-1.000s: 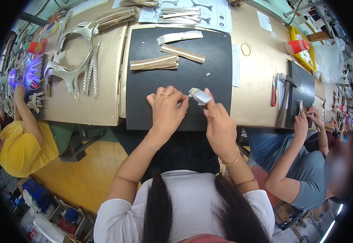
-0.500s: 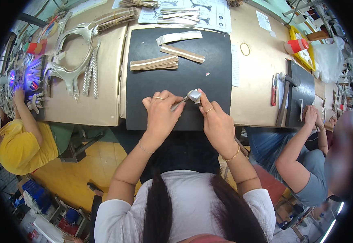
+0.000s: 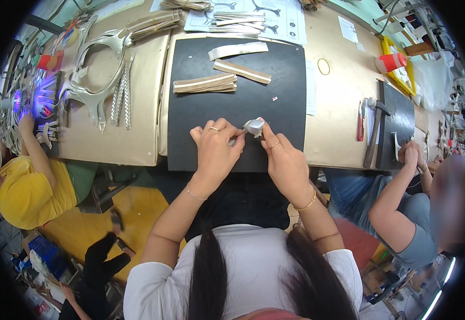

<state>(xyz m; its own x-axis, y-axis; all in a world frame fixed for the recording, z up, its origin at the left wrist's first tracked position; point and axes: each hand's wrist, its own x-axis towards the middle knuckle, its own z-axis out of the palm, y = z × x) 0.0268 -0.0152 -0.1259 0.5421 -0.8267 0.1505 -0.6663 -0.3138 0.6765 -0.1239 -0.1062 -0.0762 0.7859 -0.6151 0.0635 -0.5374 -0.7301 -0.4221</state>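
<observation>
Both my hands meet over the black mat point(image 3: 190, 128), near its front edge. My right hand point(image 3: 287, 162) pinches a shiny silver strip-like piece point(image 3: 253, 127), folded over with a ragged pale lower edge. My left hand point(image 3: 215, 152) is closed, its thumb and fingertips pressed on a thin grey end at the left of that piece. Whether this end is part of the piece or a separate tool, I cannot tell. Farther up the mat lie a stack of tan strips with pale centre lines point(image 3: 205, 84), a single tan strip point(image 3: 242, 71) and a silver-white strip point(image 3: 238, 50).
Left of the mat are a curved silver frame-shaped piece point(image 3: 91, 96) and braided strips point(image 3: 121, 101). Behind the mat, pale strips point(image 3: 238, 22) lie on printed sheets. At right are a hammer point(image 3: 375, 128), red-handled pliers point(image 3: 360, 122) and a rubber band point(image 3: 323, 66). Co-workers sit on both sides.
The silver piece has tilted slightly between my fingers; both hands stay almost in place. The view has shifted a little. At lower left, a person in black has come further into view.
</observation>
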